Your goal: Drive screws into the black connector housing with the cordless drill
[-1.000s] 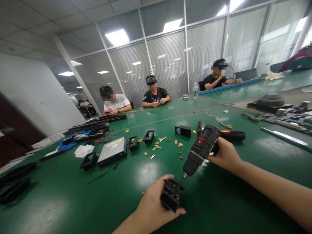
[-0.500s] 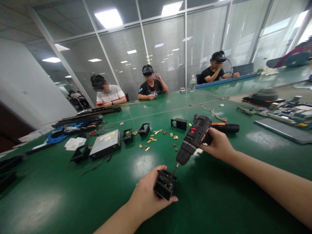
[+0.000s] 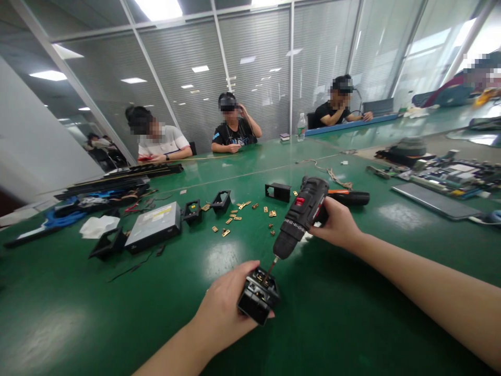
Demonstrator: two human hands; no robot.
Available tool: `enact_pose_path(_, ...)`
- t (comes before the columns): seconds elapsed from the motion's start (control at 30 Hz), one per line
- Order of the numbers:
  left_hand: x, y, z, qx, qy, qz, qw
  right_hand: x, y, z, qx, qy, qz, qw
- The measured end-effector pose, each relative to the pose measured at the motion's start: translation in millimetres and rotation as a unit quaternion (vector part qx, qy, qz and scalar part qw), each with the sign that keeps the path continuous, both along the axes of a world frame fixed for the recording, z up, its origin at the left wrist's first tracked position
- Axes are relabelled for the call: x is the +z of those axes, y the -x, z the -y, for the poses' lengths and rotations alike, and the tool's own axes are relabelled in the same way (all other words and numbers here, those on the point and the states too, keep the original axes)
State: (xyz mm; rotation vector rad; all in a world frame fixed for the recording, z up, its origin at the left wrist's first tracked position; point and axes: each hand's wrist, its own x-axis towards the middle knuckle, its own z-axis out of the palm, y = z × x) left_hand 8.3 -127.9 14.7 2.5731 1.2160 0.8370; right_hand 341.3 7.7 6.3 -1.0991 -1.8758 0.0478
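My left hand [image 3: 225, 300] is closed round a black plastic socket housing [image 3: 256, 302] with brass-coloured parts inside, held above the green table [image 3: 321, 324]. In my right hand [image 3: 340, 222] is a black cordless drill [image 3: 299, 209] with a red switch, tilted down to the left. Its long thin bit [image 3: 270, 270] reaches into the top of the housing; the tip is hidden inside. Beyond the drill's chuck lie small brass plates [image 3: 234, 213] and a few brass screws [image 3: 271, 228], loose on the table.
Empty black frames [image 3: 277, 191] stand behind the brass pieces. Left are a silver disc drive [image 3: 154, 225], a white tissue [image 3: 99, 226] and blue cables [image 3: 64, 218]. An orange-black tool [image 3: 352, 198], a flat grey panel [image 3: 434, 201] and circuit boards [image 3: 462, 175] lie right. Several people sit across the table.
The whole scene has shifted slightly left and up as the view turned. The housing has tipped a little, showing more brass inside, and the bit still points into it.
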Motion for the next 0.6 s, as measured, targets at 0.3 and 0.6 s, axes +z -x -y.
enact_pose_path(0.3,-2.0,1.8,-1.2,0.005,-0.018,-0.015,1.000,-4.0,-1.0,-0.8,-0.012,-0.004,-0.008,1.000)
enact_pose_path(0.6,0.4,1.7,-4.2,-0.002,-0.020,-0.031,0.999,-0.3,-0.1,-1.4,-0.001,-0.039,-0.013,0.999)
